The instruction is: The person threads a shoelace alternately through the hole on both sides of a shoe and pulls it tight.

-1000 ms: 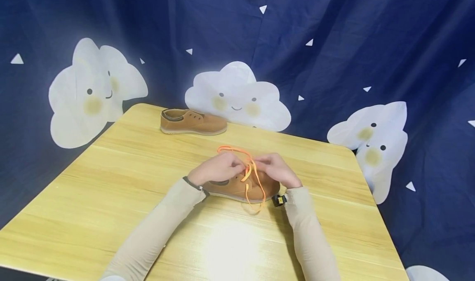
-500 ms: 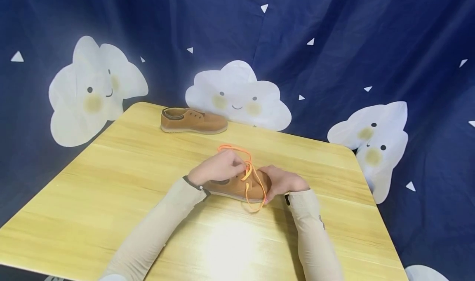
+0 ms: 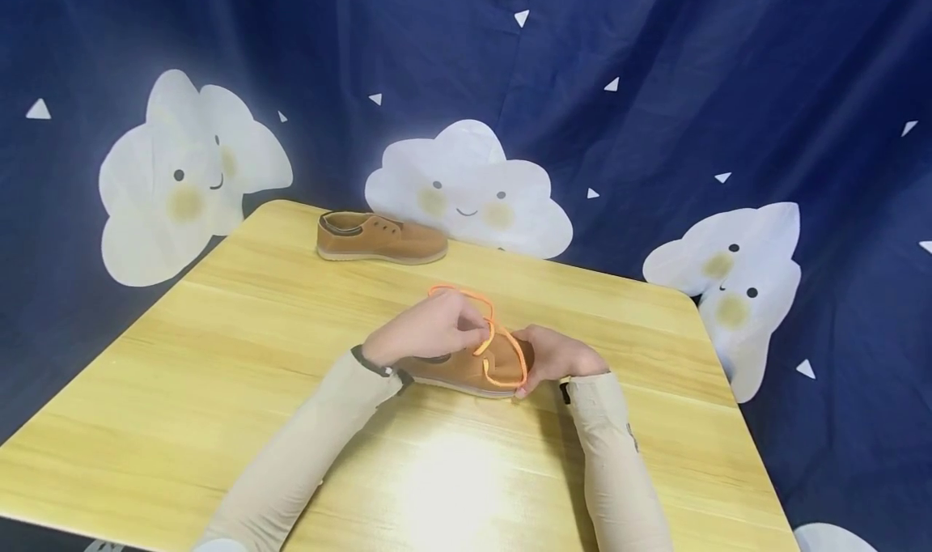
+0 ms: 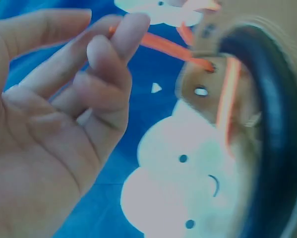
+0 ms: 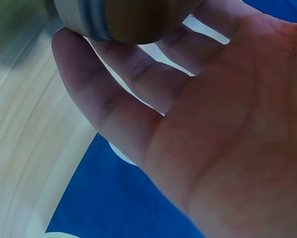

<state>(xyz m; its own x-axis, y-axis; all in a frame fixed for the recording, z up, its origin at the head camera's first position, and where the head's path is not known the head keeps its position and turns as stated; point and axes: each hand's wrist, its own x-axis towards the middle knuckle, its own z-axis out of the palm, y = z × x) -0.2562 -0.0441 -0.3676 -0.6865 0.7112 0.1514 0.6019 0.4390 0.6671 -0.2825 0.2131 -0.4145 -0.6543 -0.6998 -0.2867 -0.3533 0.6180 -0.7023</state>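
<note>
In the head view a brown shoe (image 3: 453, 370) sits on the table, toe to the right, with an orange shoelace (image 3: 523, 360) looping over it. My left hand (image 3: 431, 325) pinches the lace above the eyelets. From the left wrist view, the lace (image 4: 163, 44) runs taut from the fingertips to an eyelet, beside a bare eyelet (image 4: 201, 91). The shoe's dark collar (image 4: 272, 84) is close to that camera. My right hand (image 3: 559, 354) grips the toe, thumb on the near side. In the right wrist view its fingers (image 5: 79, 69) reach under the toe (image 5: 143, 20).
A second brown shoe (image 3: 386, 241), with no lace visible in its eyelets, stands at the back left of the wooden table (image 3: 218, 350). Behind the table hangs a dark blue curtain (image 3: 451, 42) printed with white clouds. A bright reflection lies on the near tabletop.
My right hand has left the lace area and moved down to grip the toe. The left hand keeps its pinch and shifts slightly; the near lace loop now lies higher on the shoe.
</note>
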